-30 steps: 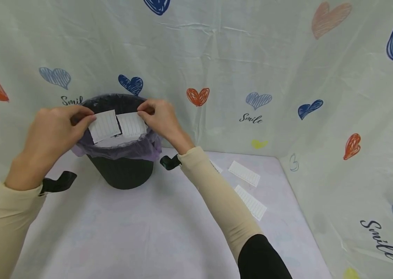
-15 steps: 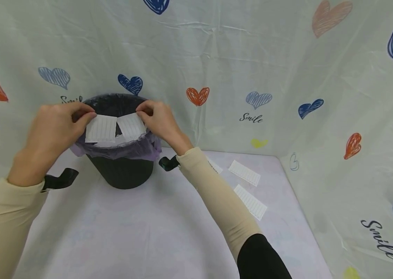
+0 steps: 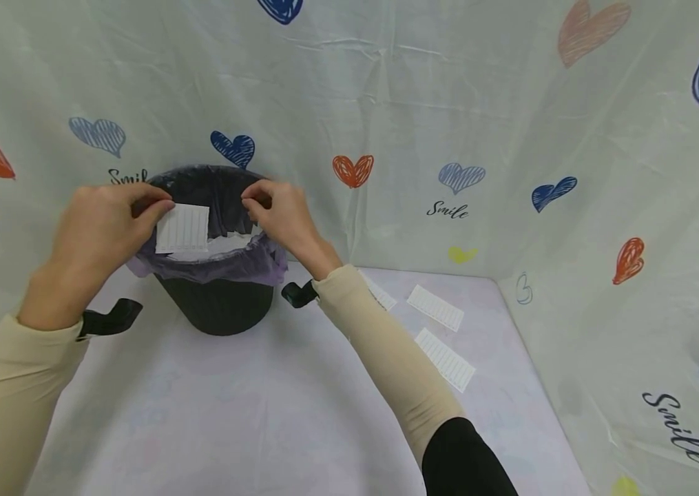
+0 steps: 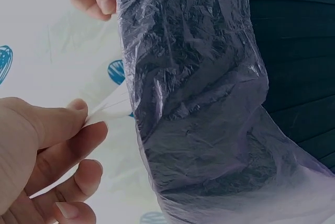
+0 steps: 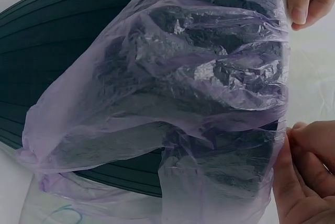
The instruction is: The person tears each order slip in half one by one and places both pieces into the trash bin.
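My left hand (image 3: 98, 238) pinches a torn piece of lined paper (image 3: 182, 229) by its upper corner, over the opening of a dark trash can (image 3: 215, 303). A purple plastic bag (image 3: 219, 265) lines the can and folds down over its rim. In the left wrist view, the thumb and forefinger hold the edge of that paper, mostly hidden behind the bag. At the can's right side, my right hand (image 3: 284, 213) has bent fingers, thumb and forefinger tips close together, with no paper showing between them. White paper pieces (image 3: 228, 243) lie inside the can.
Several lined paper strips lie on the white table to the right, among them one strip (image 3: 436, 307) at the back and another strip (image 3: 446, 359) nearer. Behind the can hangs a pale sheet (image 3: 299, 89) printed with hearts. The right forearm overlaps part of one strip.
The piece of paper in my right hand has left its fingers and dropped down into the can. My left hand still holds its piece, which now hangs straighter.
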Demonstrator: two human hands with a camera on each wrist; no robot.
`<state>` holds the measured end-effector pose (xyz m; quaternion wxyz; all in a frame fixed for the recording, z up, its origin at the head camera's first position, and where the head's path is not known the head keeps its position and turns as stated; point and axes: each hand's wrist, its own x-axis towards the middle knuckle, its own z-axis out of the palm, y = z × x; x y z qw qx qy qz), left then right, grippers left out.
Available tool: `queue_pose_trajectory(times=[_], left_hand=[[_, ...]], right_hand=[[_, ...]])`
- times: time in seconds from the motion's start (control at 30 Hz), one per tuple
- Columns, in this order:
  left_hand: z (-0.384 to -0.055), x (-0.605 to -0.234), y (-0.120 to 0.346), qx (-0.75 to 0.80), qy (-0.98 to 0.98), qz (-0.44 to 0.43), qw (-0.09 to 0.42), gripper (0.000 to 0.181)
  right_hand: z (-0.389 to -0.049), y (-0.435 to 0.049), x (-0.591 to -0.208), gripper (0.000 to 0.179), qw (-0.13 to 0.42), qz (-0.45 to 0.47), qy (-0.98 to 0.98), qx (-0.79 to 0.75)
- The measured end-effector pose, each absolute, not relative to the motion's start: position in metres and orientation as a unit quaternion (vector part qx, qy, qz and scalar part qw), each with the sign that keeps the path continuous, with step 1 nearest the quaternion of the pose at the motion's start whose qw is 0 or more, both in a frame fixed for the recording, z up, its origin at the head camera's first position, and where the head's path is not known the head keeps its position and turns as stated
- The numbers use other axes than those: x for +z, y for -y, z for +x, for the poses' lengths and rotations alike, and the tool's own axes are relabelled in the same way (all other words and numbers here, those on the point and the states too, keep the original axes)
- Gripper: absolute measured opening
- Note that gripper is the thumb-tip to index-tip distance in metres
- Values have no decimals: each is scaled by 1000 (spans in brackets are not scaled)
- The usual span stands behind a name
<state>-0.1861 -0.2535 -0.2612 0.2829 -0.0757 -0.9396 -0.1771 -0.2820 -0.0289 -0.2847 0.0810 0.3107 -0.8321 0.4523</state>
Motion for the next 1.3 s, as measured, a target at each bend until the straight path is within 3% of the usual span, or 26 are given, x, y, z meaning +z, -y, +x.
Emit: queue_pose_trajectory(times=[0.5, 0.63, 0.9, 1.1, 1.3], left_hand=[[-189, -260, 251, -176, 938, -85, 286, 16], [-189, -262, 251, -172, 940, -88, 283, 24], [-181, -269, 227, -181, 927, -142, 297, 38], [-175, -282, 192, -215, 896, -249, 298, 37], [-172, -293, 169, -233, 872, -323, 285, 52]], right_hand=[[-271, 3, -291, 14, 98, 324, 818, 466], [-270, -15, -303, 14, 117, 325, 814, 468], [-281, -68, -347, 17, 137, 276, 841, 445], [-293, -107, -396, 29, 99, 208, 873, 430], [-297, -140, -444, 45, 66, 166, 891, 417]])
